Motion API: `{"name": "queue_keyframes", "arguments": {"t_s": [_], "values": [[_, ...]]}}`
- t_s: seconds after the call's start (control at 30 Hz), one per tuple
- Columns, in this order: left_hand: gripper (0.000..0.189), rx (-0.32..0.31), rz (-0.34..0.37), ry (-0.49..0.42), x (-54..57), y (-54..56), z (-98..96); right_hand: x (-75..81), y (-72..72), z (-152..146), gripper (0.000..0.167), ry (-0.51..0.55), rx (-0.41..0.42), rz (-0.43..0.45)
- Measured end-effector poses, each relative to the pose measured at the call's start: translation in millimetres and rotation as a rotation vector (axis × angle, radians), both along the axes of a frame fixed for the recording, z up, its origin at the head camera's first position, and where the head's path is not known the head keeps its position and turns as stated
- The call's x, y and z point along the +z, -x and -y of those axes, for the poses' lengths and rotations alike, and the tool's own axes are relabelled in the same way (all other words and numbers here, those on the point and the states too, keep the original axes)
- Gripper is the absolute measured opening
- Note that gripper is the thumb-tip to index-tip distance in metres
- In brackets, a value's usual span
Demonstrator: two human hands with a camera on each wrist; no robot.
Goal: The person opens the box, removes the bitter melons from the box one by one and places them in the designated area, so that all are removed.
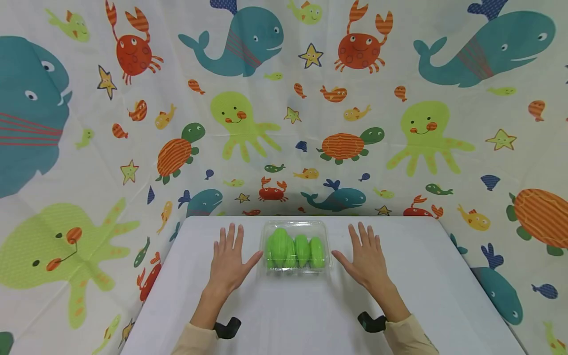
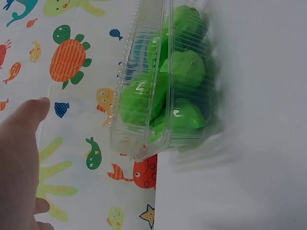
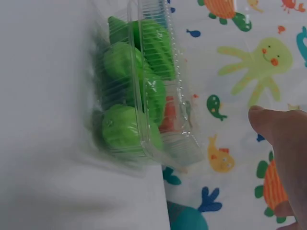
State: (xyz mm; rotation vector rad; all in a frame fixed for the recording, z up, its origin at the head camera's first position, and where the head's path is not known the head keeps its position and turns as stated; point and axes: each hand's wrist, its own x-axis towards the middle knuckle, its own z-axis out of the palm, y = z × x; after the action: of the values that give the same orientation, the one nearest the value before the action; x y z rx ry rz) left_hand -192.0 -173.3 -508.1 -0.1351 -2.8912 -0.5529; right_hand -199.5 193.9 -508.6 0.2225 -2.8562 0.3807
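A clear plastic clamshell box (image 1: 296,272) sits near the far edge of the white table, its lid down. Inside lie several bright green, ridged, elongated pieces (image 1: 302,250) that look like vegetables or fruit; their exact kind is unclear. Left of the box is my left hand (image 1: 228,264), fingers straight and spread, holding nothing. My right hand (image 1: 369,259) mirrors it on the box's right side, also spread and holding nothing. Both thumbs point toward the box. In the left wrist view the box (image 2: 165,139) stands beside the thumb, with a gap between them.
The white table (image 1: 293,315) spreads out around the box and under both forearms. Behind and beside it hangs a white cloth (image 1: 266,172) printed with sea animals. Dark wrist-camera mounts (image 1: 228,328) stick out from the inner side of each wrist.
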Motion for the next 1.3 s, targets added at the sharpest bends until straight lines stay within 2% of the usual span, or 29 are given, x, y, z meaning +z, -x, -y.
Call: {"name": "queue_keyframes", "arguments": {"t_s": [0.2, 0.43, 0.73, 1.0, 1.3], "values": [[0.099, -0.004, -0.028, -0.025, -5.3, -2.1, 2.4, -5.3, -0.5, 1, 0.091, 0.015, 0.004, -0.067], [0.101, 0.005, 0.012, -0.05, -13.7, -9.1, 5.6, -13.5, -4.2, 4, 0.09, 0.025, 0.02, -0.081], [0.102, 0.018, 0.038, -0.088, -21.8, -10.4, 8.3, -18.8, -3.6, 5, 0.091, 0.014, 0.019, -0.114], [0.105, 0.038, 0.068, -0.169, -28.8, -13.6, 7.7, -28.2, -3.6, 12, 0.091, 0.043, 0.024, -0.131], [0.109, 0.035, 0.122, -0.267, -45.4, -13.8, 1.3, -42.1, -3.0, 19, 0.089, 0.073, 0.055, -0.164]]}}
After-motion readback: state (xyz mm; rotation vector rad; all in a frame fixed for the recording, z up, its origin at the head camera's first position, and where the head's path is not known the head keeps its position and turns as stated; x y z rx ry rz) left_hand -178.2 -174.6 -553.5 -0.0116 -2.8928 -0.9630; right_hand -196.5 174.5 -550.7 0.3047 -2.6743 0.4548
